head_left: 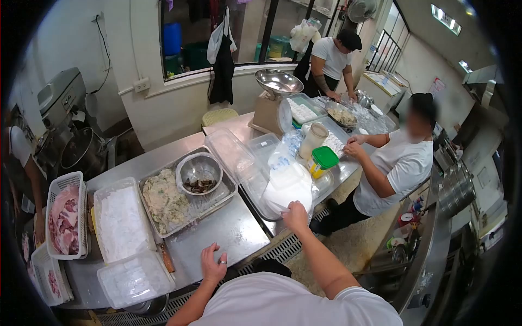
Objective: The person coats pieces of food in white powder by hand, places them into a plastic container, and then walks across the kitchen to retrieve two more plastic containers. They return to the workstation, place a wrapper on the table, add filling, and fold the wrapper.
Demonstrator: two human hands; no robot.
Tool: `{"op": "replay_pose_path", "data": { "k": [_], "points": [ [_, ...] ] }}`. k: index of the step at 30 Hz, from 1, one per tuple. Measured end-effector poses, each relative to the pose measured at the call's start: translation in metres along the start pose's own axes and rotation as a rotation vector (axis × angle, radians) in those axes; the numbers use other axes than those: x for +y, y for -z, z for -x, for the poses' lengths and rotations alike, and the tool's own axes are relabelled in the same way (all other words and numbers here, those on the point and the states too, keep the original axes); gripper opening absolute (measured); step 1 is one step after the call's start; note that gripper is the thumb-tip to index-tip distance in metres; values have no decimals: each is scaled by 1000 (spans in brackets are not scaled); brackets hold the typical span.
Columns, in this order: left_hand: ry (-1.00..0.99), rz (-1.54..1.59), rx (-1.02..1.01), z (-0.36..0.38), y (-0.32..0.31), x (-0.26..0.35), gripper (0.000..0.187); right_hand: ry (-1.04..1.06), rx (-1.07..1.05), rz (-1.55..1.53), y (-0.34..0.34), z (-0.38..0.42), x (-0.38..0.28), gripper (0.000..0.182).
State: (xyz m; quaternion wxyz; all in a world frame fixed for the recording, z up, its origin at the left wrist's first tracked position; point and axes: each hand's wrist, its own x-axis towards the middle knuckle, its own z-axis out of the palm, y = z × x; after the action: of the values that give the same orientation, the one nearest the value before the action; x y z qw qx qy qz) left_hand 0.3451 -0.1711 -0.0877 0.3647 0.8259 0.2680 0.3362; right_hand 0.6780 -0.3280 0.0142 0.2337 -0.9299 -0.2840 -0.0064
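My right hand [295,215] is closed on the near edge of a white sheet stack [287,187], partly in clear plastic, at the tray on the right part of the steel table. Nothing is in my left hand [213,262], its fingers apart near the table's front edge. Beyond it, a metal tray [232,194] holds a pale minced mixture [163,200] and a steel bowl [199,173] with dark pieces inside. A tub of white powder [122,220] stands to the left, with a clear lid [136,279] in front and a brown-handled tool [167,258] beside it.
Baskets of raw meat [65,220] stand at the far left. A scale [270,111], a jar [314,141] and a green-lidded tub [323,158] are at the back right. One co-worker [399,168] stands at right, another [329,62] behind; a third person's arm [35,179] shows left.
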Motion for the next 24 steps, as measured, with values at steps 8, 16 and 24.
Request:
{"op": "replay_pose_path", "data": {
  "k": [8,16,24],
  "points": [
    [6,92,53,-17,-10,30,50,59,-20,-64,7,-15,11,33],
    [-328,80,-420,-113,-84,124,43,172,-4,-444,-5,-12,34,15],
    [-293,-380,-592,-139,-147,123,59,356,-28,-491,21,0,11,10]
  ]
}}
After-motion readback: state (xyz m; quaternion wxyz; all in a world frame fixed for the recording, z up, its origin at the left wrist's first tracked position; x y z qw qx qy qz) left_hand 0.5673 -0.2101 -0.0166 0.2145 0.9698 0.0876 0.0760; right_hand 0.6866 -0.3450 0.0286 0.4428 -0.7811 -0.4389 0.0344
